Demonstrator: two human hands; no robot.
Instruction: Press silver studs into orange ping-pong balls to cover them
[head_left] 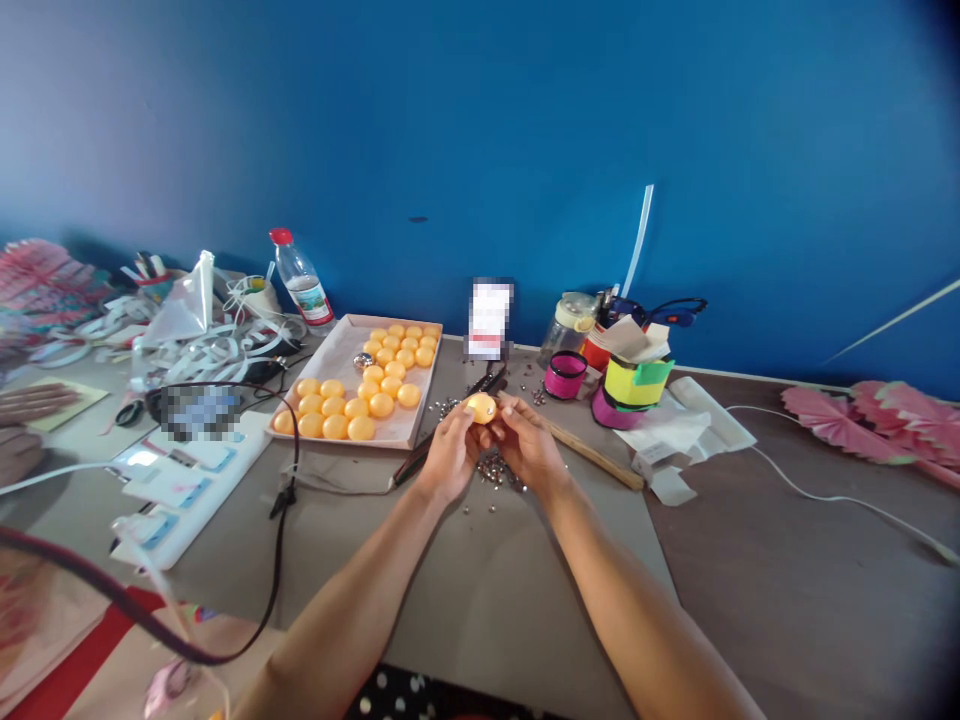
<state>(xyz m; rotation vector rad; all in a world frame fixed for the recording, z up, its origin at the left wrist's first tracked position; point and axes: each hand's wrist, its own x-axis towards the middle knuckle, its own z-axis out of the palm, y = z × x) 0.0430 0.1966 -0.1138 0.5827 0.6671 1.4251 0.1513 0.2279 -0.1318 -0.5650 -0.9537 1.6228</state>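
Note:
My left hand (pixel 452 447) is closed around a small orange ball (pixel 481 407), holding it up over the table. My right hand (pixel 525 440) is pinched against the same ball from the right, its fingertips touching the ball's side. Under both hands lies a scatter of small shiny beads (pixel 496 470) on a grey sheet (pixel 480 590). Just left of my hands stands a shallow cardboard tray (pixel 341 350) filled with several more orange balls (pixel 360 428).
A white power strip (pixel 187 480) and a black cable (pixel 281 470) lie at the left. A water bottle (pixel 301 285), a jar (pixel 570 325), tape rolls (pixel 564 375) and a wooden stick (pixel 592 455) stand behind. Pink paper fans (pixel 877 420) lie far right. Another person's hand (pixel 30 402) rests at the left edge.

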